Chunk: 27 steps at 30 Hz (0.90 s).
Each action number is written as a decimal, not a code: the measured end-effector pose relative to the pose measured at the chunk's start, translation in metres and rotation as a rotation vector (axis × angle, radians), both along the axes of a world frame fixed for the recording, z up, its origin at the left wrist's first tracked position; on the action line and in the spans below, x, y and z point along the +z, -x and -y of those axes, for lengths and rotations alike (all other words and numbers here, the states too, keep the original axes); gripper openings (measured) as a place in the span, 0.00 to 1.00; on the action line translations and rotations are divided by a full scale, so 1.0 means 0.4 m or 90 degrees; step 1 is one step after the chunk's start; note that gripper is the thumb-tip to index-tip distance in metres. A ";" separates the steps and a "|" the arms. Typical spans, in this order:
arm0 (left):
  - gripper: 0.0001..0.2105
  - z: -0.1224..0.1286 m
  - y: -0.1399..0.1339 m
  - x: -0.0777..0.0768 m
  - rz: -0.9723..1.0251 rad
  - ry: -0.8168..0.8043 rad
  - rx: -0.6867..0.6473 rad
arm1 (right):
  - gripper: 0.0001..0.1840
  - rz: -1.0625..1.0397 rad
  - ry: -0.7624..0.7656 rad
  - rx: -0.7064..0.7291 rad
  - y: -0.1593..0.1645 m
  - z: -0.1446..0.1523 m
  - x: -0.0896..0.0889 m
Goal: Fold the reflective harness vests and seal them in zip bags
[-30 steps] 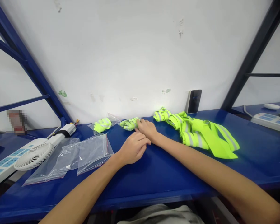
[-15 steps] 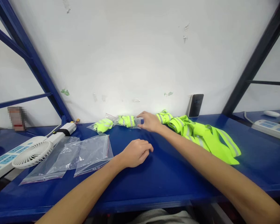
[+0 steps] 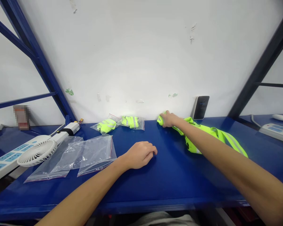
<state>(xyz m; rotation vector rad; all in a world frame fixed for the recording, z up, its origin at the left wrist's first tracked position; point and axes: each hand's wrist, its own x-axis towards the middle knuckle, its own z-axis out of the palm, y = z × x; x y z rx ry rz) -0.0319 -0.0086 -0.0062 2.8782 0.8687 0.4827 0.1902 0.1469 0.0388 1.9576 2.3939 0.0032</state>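
My right hand (image 3: 169,119) is closed on the left end of a neon yellow reflective vest (image 3: 195,131), near the wall. The vest's wide bands with grey reflective strips trail to the right, partly hidden under my forearm. My left hand (image 3: 141,155) rests on the blue table with its fingers curled in, and nothing shows in them. Beyond it, against the wall, lie two clear bags with folded neon yellow pieces inside, a left packed bag (image 3: 106,126) and a right packed bag (image 3: 130,121). Flat clear zip bags (image 3: 94,153) overlap to the left of my left hand.
A white handheld fan (image 3: 39,153) and a white power strip (image 3: 7,161) lie on the left. A dark phone-like device (image 3: 201,107) leans on the wall at the back right. Another power strip (image 3: 278,131) is at far right. Blue frame posts (image 3: 41,67) bound the table (image 3: 155,188).
My right hand has moved right, from beside the right packed bag to the vest's left end, and has closed on it. My left hand stays in place on the table.
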 end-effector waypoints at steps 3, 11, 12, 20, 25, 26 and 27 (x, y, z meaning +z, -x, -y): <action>0.12 -0.001 -0.001 -0.002 0.005 -0.005 0.005 | 0.40 0.008 -0.041 0.058 0.039 0.027 -0.009; 0.14 -0.007 0.000 -0.001 0.240 -0.072 0.242 | 0.45 -0.041 -0.147 0.189 0.093 0.197 -0.034; 0.15 -0.009 0.002 0.000 0.261 -0.069 0.258 | 0.47 -0.058 -0.150 0.200 0.092 0.218 -0.035; 0.26 -0.050 0.018 -0.022 0.409 0.186 0.288 | 0.54 -0.302 -0.205 0.347 0.094 0.349 -0.109; 0.29 -0.069 0.040 0.000 0.433 0.453 0.238 | 0.44 -0.414 -0.182 0.371 0.061 0.344 -0.143; 0.33 -0.071 0.044 0.005 0.429 0.477 0.234 | 0.43 -0.432 -0.172 0.343 0.053 0.335 -0.142; 0.38 -0.074 0.046 0.008 0.427 0.491 0.240 | 0.44 -0.449 -0.152 0.308 0.046 0.326 -0.140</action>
